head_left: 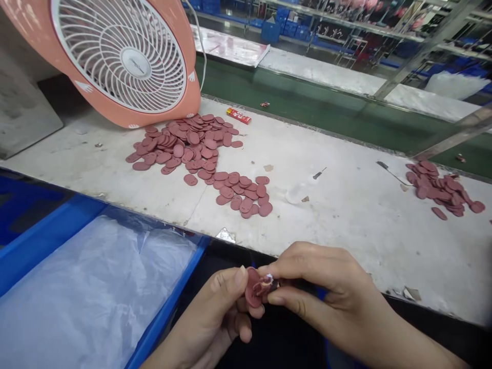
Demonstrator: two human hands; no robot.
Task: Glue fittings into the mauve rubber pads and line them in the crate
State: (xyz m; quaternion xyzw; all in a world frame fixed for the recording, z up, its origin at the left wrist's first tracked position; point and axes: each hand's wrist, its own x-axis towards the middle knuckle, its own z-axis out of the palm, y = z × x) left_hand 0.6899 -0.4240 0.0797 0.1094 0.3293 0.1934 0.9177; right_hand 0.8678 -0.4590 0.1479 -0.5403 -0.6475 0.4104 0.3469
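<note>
My left hand [226, 302] pinches a reddish-brown oval disc [252, 287] between thumb and fingers, just past the table's front edge. The disc is tilted up, its broad face turned towards my right hand [307, 279]. That hand is closed, thumb and forefinger meeting at a small pinkish piece with a white tip [265, 282] against the disc. My fingertips partly cover this piece, and its kind is not clear. On the table beyond my hands lies a big heap of similar oval discs [192, 146], trailing into a smaller cluster [246, 195].
An orange fan [192, 56] with a white grille stands at the back left. Another disc pile [442, 189] lies at the right. Thin dark-handled tools [319, 174] and a red packet [239, 116] rest on the table. A blue bin [161, 318] with a plastic liner sits below left.
</note>
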